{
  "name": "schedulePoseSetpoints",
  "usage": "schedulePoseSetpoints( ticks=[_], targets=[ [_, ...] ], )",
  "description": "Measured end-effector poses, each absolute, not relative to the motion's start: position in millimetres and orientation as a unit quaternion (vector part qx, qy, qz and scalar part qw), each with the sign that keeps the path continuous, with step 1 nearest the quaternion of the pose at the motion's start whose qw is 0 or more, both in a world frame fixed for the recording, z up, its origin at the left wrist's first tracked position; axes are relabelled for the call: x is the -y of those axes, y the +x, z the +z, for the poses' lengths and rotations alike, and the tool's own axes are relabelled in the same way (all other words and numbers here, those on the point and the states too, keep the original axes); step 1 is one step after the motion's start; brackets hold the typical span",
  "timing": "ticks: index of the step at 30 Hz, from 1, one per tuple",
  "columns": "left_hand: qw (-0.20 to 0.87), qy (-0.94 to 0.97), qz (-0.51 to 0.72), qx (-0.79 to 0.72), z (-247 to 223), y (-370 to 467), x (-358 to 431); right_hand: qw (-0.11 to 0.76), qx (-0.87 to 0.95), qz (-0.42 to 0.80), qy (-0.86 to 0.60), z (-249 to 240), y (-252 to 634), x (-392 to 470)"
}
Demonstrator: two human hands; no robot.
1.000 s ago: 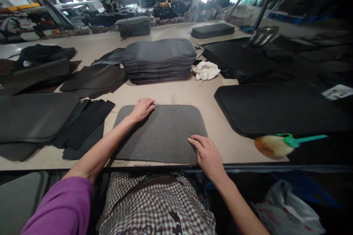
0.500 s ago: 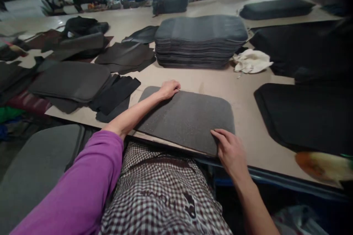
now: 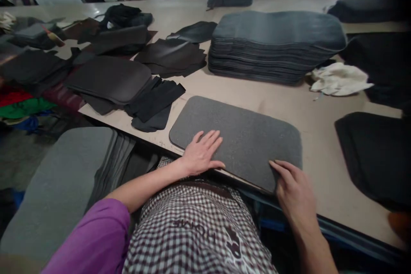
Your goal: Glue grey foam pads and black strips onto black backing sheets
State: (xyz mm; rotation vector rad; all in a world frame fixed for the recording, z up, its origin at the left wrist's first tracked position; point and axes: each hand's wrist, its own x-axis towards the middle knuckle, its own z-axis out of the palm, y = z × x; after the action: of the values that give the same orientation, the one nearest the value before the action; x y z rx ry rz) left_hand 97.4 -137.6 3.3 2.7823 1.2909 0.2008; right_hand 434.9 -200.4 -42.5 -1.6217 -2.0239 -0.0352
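Observation:
A dark grey flat panel [image 3: 244,132] with rounded corners lies at the front edge of the table. My left hand [image 3: 203,153] rests flat on its near left part, fingers spread and thumb by the near edge. My right hand [image 3: 293,184] grips the panel's near right corner, fingertips on top; the thumb is partly hidden. Behind the panel stands a tall stack of similar grey panels [image 3: 276,47]. A crumpled cream cloth [image 3: 340,79] lies to the right of that stack.
Black fabric strips [image 3: 157,102] and a dark rounded panel [image 3: 111,78] lie on the left of the table [image 3: 192,85]. Below the table edge at left is a stack of grey panels [image 3: 70,167]. Black panels [image 3: 375,154] lie at right.
My left hand has moved from the panel's far edge to its near left part and now lies flat. The right hand stays at the near right corner. The view has shifted left.

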Motion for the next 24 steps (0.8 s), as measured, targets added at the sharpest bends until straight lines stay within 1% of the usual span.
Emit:
schedulePoseSetpoints(
  ticks=[3, 8, 12, 15, 18, 21, 22, 24],
  targets=[
    [0.004, 0.869, 0.057, -0.492, -1.5, 75.2, 139.8, 0.276, 0.754, -0.013, -0.596, -41.8, 435.6, 200.2],
    [-0.007, 0.838, 0.035, -0.545, -1.3, 18.8, 133.5, 0.293, 0.746, -0.004, -0.598, -43.4, 433.2, 197.9],
    [-0.018, 0.813, 0.047, -0.580, -8.6, -9.8, 132.7, 0.334, 0.712, -0.005, -0.618, -34.3, 420.8, 202.5],
    [-0.040, 0.791, 0.086, -0.604, -11.1, -16.8, 128.2, 0.376, 0.655, -0.041, -0.654, -25.0, 421.6, 208.5],
    [-0.047, 0.790, 0.131, -0.597, -5.2, -11.6, 123.1, 0.438, 0.543, -0.129, -0.705, -24.1, 450.1, 224.9],
    [-0.035, 0.806, 0.156, -0.569, 2.1, 2.4, 119.6, 0.521, 0.317, -0.219, -0.762, -35.4, 504.8, 254.7],
    [-0.028, 0.814, 0.159, -0.559, 3.1, 8.0, 118.2, 0.544, 0.240, -0.237, -0.768, -40.7, 525.7, 265.0],
    [-0.017, 0.825, 0.161, -0.541, 2.2, 19.4, 114.7, 0.557, 0.165, -0.247, -0.775, -50.7, 565.8, 281.8]
  ],
)
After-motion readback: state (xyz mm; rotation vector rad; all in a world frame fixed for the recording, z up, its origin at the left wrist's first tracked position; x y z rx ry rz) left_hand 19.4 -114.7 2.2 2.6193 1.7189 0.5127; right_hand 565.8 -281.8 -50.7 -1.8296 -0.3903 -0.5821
